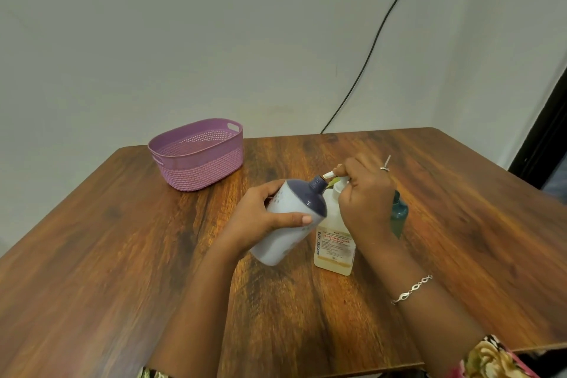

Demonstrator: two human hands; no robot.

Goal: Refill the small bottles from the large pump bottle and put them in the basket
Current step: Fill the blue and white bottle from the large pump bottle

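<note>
L hand (260,212) fingers (294,219) wrap the small bottle (282,242), held tilted above the tabletop (122,239), neck at the nozzle (329,175). R hand (365,196) fingers curl over the head of the large pump bottle (334,248), upright on the tabletop. R hand hides most of a teal bottle (399,215) behind it. Basket (196,163) far L, well apart.

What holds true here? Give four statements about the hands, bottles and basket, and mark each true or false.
1. The left hand holds the white bottle with a dark blue top tilted. True.
2. The right hand rests on the lilac woven-pattern plastic basket. False: it grips the pump head of the large clear plastic pump bottle.
3. The white bottle lies in the basket. False: it is held above the brown wooden table.
4. A teal bottle stands partly hidden behind the right hand. True.
</note>
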